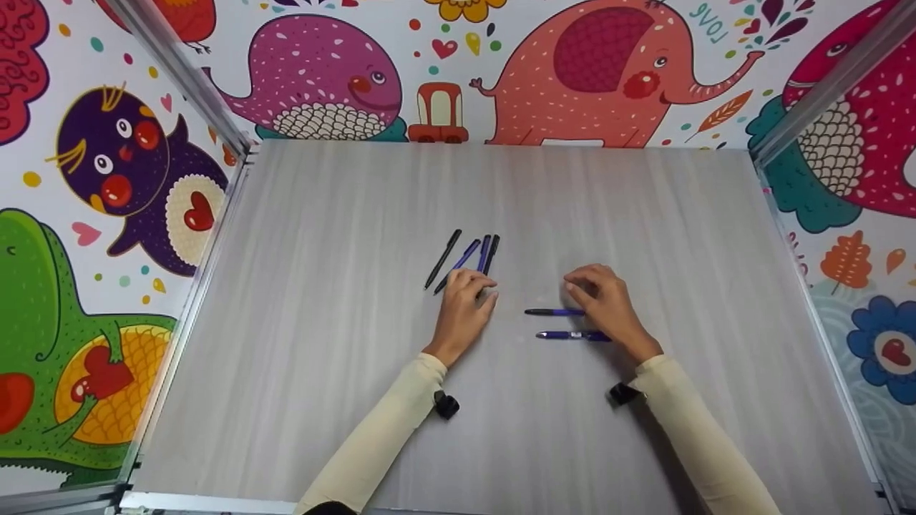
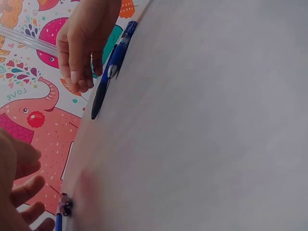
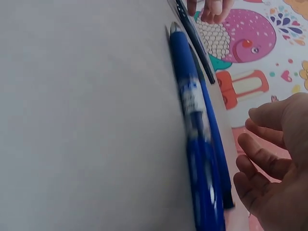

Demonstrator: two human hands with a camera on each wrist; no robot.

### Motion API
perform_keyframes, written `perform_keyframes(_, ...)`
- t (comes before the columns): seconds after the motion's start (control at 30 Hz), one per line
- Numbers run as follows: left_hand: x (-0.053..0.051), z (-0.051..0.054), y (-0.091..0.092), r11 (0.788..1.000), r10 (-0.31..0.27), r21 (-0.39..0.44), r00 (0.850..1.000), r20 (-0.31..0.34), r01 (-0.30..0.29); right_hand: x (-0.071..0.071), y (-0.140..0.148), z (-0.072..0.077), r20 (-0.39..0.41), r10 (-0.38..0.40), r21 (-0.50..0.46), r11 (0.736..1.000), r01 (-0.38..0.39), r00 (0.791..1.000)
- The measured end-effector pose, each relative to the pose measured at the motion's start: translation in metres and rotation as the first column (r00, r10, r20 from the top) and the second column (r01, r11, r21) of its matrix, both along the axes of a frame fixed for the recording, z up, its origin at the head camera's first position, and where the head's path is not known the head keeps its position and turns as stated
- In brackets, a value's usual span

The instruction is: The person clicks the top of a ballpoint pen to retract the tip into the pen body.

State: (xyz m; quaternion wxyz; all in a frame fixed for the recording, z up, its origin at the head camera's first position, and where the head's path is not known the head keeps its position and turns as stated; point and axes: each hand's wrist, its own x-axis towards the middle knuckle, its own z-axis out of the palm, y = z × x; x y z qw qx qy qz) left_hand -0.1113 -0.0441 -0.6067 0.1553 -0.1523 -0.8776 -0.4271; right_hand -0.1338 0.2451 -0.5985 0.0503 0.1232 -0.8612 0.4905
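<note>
In the head view my left hand [image 1: 461,318] is over the lower ends of several pens: a black pen [image 1: 442,259], a blue-and-black pen [image 1: 465,254] and two dark blue ones side by side. Its fingers bend loosely and grip nothing visible. My right hand [image 1: 614,311], loosely bent and empty, hovers by the right ends of two blue pens lying crosswise, the upper [image 1: 551,312] and the lower [image 1: 558,335]. The right wrist view has the lower pen [image 3: 183,57] close up, with my right hand [image 3: 279,159] beside it. My left hand [image 2: 19,187] shows relaxed fingers in the left wrist view.
The grey table [image 1: 343,286] has metal rails along its sides and front. Printed animal panels [image 1: 322,79] stand behind it and at both sides. A small black device [image 1: 446,405] is at the left wrist, another [image 1: 624,393] at the right.
</note>
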Motion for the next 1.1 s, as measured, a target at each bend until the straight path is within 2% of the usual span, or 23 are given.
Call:
perform_keyframes(0.1, 0.001, 0.0, -0.004, 1.0, 0.019, -0.001, 1.0, -0.006, -0.019, -0.007, -0.01, 0.003, 0.009, 0.001, -0.012, 1.0, -0.001, 1.0)
perform_keyframes(0.33, 0.001, -0.005, -0.01, 0.996, 0.089, -0.002, 0.992, -0.092, -0.09, -0.023, -0.033, 0.005, 0.055, 0.002, -0.033, 0.999, 0.0, 0.998)
perform_keyframes(0.43, 0.001, -0.006, -0.011, 0.994, 0.106, -0.005, 0.989, -0.105, -0.107, -0.028, -0.041, 0.003, 0.074, 0.006, -0.03, 1.0, -0.004, 0.997)
perform_keyframes(0.63, 0.004, -0.007, -0.009, 0.991, 0.126, -0.024, 0.988, -0.088, -0.128, -0.037, -0.056, 0.001, 0.088, 0.014, -0.015, 1.0, -0.013, 0.996)
perform_keyframes(0.87, 0.001, -0.008, -0.005, 0.985, 0.148, -0.079, 0.985, -0.092, -0.155, -0.049, -0.076, 0.002, 0.081, 0.054, 0.015, 0.998, -0.056, 0.995)
perform_keyframes(1.1, -0.001, -0.01, -0.004, 0.98, 0.164, -0.117, 0.986, -0.007, -0.164, -0.064, -0.091, 0.0, 0.084, 0.063, 0.029, 0.997, -0.066, 0.994)
